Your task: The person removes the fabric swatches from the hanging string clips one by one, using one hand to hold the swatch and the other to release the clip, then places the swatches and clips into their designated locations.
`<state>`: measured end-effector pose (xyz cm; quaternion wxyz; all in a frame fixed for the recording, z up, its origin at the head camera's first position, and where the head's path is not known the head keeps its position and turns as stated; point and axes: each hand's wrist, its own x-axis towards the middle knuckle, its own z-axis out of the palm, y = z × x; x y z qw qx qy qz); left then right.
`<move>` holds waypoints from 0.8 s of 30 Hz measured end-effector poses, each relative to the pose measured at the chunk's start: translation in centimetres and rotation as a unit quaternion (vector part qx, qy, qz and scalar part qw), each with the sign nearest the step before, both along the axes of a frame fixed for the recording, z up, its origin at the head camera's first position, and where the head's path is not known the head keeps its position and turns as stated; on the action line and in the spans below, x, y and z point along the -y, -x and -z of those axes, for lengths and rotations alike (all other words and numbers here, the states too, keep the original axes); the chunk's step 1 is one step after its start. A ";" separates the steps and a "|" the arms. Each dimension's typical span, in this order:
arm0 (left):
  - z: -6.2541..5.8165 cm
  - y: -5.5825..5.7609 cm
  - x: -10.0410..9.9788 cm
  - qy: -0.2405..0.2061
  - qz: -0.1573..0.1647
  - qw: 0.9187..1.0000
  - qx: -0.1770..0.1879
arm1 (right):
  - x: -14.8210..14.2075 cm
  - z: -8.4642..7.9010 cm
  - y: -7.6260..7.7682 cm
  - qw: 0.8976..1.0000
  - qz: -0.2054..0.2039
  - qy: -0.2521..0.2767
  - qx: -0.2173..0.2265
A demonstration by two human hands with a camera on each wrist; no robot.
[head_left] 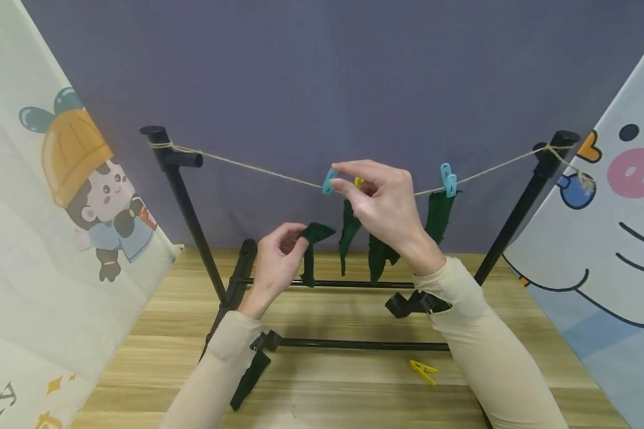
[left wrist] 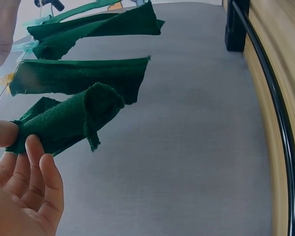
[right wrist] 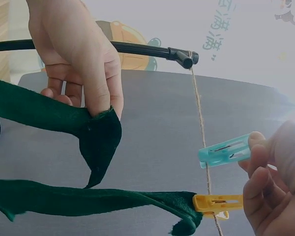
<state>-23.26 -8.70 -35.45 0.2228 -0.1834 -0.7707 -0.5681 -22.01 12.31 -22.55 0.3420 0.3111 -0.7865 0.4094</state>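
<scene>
My left hand point(head_left: 279, 256) pinches one end of a dark green cloth strip point(left wrist: 64, 120) between thumb and fingers, below the string point(head_left: 252, 167). The rest of that strip folds over and hangs down. In my right hand point(head_left: 383, 202) a light blue clothespin point(right wrist: 226, 150) is pinched by its handle end, and its tip overlaps the string in the right wrist view. Just beside it, a yellow clothespin point(right wrist: 214, 202) holds another green strip point(right wrist: 88, 197) on the string. Farther right, blue clothespins point(head_left: 448, 180) and more hanging green cloth point(head_left: 439, 217) show past my right hand.
The string spans two black posts point(head_left: 193, 223) of a frame whose lower bars point(head_left: 354, 345) cross the wooden table point(head_left: 322, 393). A loose yellow clothespin point(head_left: 423, 372) lies front right, and a green strip point(head_left: 250, 380) lies near my left forearm. A grey backdrop point(head_left: 300, 71) stands behind.
</scene>
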 end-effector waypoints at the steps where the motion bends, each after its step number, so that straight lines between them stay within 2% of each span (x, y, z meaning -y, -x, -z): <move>1: 0.0 0.0 0.0 0.000 0.000 1.000 0.001 | 0.0 0.0 0.0 1.000 0.000 0.001 -0.002; 12: 0.5 -0.1 0.1 -0.006 0.000 1.000 0.017 | -0.4 0.2 0.1 1.000 -0.001 0.010 -0.025; 16: 0.7 -0.1 0.2 -0.009 0.001 1.000 0.018 | -0.6 0.5 0.2 1.000 -0.004 0.020 -0.021; 24: 0.9 -0.3 0.2 -0.005 -0.001 1.000 0.019 | -0.9 0.8 0.4 0.997 -0.038 0.065 0.003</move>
